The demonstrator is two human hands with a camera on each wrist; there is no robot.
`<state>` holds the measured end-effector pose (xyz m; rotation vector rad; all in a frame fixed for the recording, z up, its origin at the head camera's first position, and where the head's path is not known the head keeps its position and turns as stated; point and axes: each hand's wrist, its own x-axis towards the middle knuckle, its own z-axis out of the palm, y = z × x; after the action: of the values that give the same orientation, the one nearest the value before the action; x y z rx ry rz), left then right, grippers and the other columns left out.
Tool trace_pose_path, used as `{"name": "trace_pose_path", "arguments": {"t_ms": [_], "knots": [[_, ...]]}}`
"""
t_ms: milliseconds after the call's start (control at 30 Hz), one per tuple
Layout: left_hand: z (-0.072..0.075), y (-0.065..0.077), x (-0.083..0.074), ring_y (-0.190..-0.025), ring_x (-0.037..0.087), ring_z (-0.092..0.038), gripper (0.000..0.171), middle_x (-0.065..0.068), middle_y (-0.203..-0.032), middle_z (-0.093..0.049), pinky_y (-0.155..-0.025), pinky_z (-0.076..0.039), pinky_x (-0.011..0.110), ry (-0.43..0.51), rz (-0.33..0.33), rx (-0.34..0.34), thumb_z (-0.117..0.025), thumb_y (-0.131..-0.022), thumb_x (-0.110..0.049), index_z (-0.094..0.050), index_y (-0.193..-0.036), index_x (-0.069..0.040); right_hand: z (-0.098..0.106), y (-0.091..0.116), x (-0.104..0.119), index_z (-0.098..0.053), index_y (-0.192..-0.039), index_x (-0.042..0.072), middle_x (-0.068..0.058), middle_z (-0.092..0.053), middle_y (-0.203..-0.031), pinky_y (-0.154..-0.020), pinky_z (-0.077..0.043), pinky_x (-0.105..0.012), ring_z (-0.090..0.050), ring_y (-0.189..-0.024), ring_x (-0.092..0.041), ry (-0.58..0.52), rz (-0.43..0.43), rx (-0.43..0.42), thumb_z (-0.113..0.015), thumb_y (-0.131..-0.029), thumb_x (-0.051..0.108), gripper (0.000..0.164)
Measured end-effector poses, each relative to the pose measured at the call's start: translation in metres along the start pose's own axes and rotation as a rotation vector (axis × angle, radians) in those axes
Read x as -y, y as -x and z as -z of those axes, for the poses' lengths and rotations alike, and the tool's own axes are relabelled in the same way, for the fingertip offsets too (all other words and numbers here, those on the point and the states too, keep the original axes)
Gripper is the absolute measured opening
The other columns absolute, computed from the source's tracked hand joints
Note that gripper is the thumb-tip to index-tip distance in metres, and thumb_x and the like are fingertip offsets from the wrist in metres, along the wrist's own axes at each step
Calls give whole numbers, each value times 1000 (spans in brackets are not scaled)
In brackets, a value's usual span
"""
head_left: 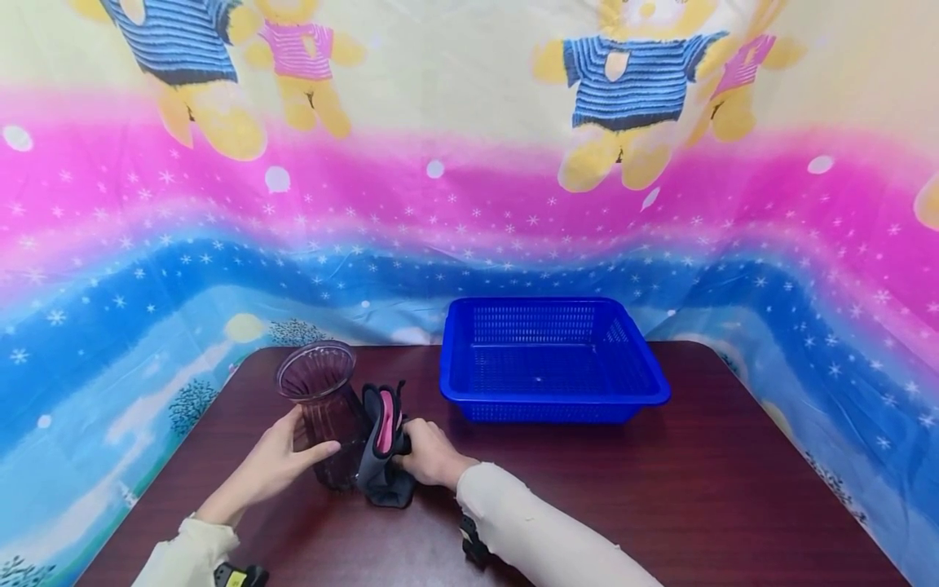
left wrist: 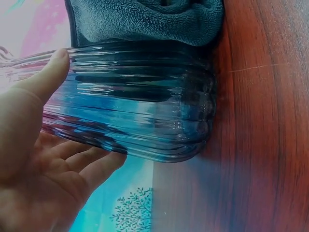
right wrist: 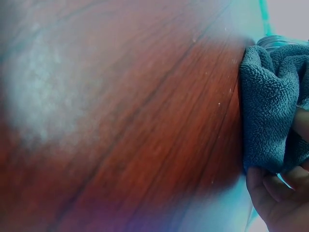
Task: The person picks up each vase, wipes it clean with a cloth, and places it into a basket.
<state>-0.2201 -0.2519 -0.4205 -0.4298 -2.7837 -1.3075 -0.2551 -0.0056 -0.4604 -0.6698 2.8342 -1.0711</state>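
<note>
A clear ribbed glass vase [head_left: 339, 432] with a flared rim stands upright on the left part of the table. My left hand [head_left: 275, 461] holds it from the left, thumb across the near side and fingers behind. In the left wrist view, the vase [left wrist: 140, 106] lies between the thumb and fingers. My right hand [head_left: 433, 453] grips a bunched dark grey cloth [head_left: 389, 481] with black edging and a pink patch. The cloth touches or nearly touches the vase's right side. Fluffy pile shows on the cloth [right wrist: 268, 104] in the right wrist view.
A blue plastic basket [head_left: 553, 412] with perforated walls stands at the back right of the dark red-brown wooden table [head_left: 660, 497]. Behind the table hangs a colourful curtain [head_left: 455, 212] printed with bears and snowflakes.
</note>
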Motion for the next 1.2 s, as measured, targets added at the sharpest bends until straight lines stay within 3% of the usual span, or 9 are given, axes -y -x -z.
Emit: {"name": "trace_pose_path", "arguments": {"t_ms": [233,700,1200], "knots": [[0,1,0,-129,47,-57,77,37,-145,-49,-103,-52,52,-7,-7,8,-72,-95,-26,-31,-151,8,0,0,0,-70,-85,10,3,-69,-77,-65,-47,-21,-57,-72,-5,-15,7,6,-82,-83,14,13],[0,0,2,-127,46,-59,76,35,-144,-50,-101,-54,49,15,-59,5,-72,-95,-23,-31,-151,7,1,-2,0,-71,-85,14,12,-58,-68,-60,-42,-17,-50,-65,-1,-67,86,-18,-78,-84,13,7],[0,1,1,-130,48,-57,81,37,-146,-48,-101,-54,49,4,-31,28,-72,-95,-19,-24,-153,10,20,-6,26,-73,-94,16,11,-64,-78,-65,-44,-13,-52,-73,1,-159,166,-78,-75,-86,15,9]]}}
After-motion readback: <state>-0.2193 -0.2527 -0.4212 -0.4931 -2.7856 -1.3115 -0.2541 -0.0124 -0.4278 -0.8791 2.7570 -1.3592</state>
